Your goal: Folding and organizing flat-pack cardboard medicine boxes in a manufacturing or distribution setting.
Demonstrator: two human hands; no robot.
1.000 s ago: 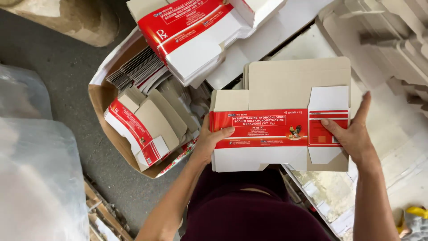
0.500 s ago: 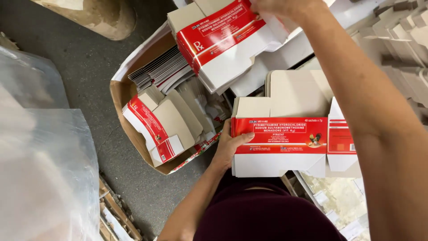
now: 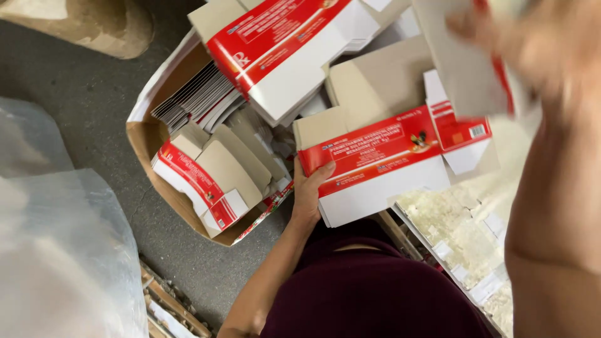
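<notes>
Left hand [image 3: 308,199] of mine grips the left edge of a flat red and white carton [image 3: 382,164] above my lap. Up high, my blurry right hand [image 3: 532,44] holds another flat carton [image 3: 466,69]. More cartons fill the cardboard box [image 3: 150,141] on the floor.

Garment: dark maroon top [image 3: 375,294] — plain, no print seen.
Arms: both bare, no sleeves.
Left hand [image 3: 308,197]: bare — no ring or glove.
Right hand [image 3: 532,44]: blurred, details unclear.
</notes>
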